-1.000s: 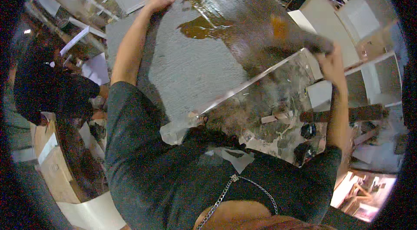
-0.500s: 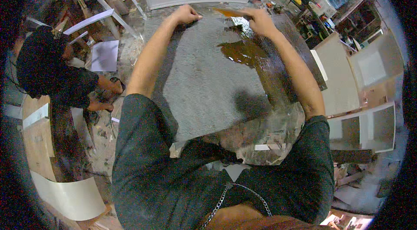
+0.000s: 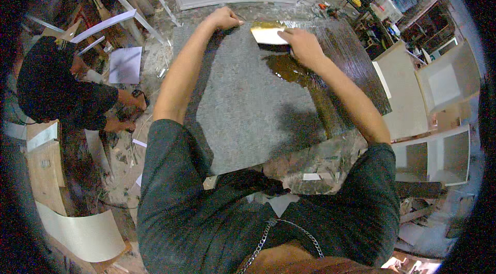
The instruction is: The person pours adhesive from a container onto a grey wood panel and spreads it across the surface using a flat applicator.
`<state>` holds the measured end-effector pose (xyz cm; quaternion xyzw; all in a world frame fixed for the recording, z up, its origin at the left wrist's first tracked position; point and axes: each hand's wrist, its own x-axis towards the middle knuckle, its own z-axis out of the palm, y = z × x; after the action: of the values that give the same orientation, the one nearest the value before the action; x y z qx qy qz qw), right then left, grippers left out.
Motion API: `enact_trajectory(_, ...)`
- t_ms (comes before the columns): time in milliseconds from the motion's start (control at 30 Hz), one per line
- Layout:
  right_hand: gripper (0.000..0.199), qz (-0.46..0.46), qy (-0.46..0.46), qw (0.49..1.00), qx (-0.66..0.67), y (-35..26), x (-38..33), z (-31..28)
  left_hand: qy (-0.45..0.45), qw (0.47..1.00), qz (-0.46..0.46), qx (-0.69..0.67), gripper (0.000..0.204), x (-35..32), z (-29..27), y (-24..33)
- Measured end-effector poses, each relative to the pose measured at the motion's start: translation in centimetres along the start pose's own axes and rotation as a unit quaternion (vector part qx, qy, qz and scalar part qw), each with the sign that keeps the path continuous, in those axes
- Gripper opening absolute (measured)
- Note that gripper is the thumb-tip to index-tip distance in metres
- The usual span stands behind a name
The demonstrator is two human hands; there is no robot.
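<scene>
Change: since the earlier frame the right hand (image 3: 304, 46) has slid left along the panel's far edge, closer to the left hand (image 3: 225, 17); the glue now reaches further toward the far edge.
Panel (image 3: 248, 108): large grey board lying flat on the worktop (image 3: 330, 163), its right part dark and wet.
Glue (image 3: 289, 67): amber pool on the panel, just under the right hand, with a streak running back along the right forearm.
Spreader (image 3: 268, 35): pale flat card at the panel's far edge, on the glue.
Right hand: grasping the spreader, fingers pressed on its near edge.
Left hand: clenched on the panel's far edge, left of the spreader.
Co-worker (image 3: 57, 88): person in dark clothes crouched at the left, hands on the littered floor (image 3: 129, 145).
Cabinets (image 3: 434, 98): white boxes at the right.
</scene>
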<state>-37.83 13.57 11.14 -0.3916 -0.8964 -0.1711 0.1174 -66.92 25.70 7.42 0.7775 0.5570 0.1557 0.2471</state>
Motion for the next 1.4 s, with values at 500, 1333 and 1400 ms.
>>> enact_trajectory(500,0.040,0.126,0.040,0.991,0.037,3.2,1.2,2.1,0.002,1.000,-0.025,0.018,0.036,-1.5,0.2,2.3)
enact_trajectory(1333,0.047,0.123,-0.114,0.986,0.006,3.7,1.0,-0.5,0.039,0.999,-0.026,0.006,0.036,-0.9,1.4,-1.4)
enact_trajectory(1400,0.043,0.075,-0.097,0.992,0.034,3.8,-0.3,-1.2,0.033,0.999,-0.020,0.007,0.036,-0.5,1.3,-2.1)
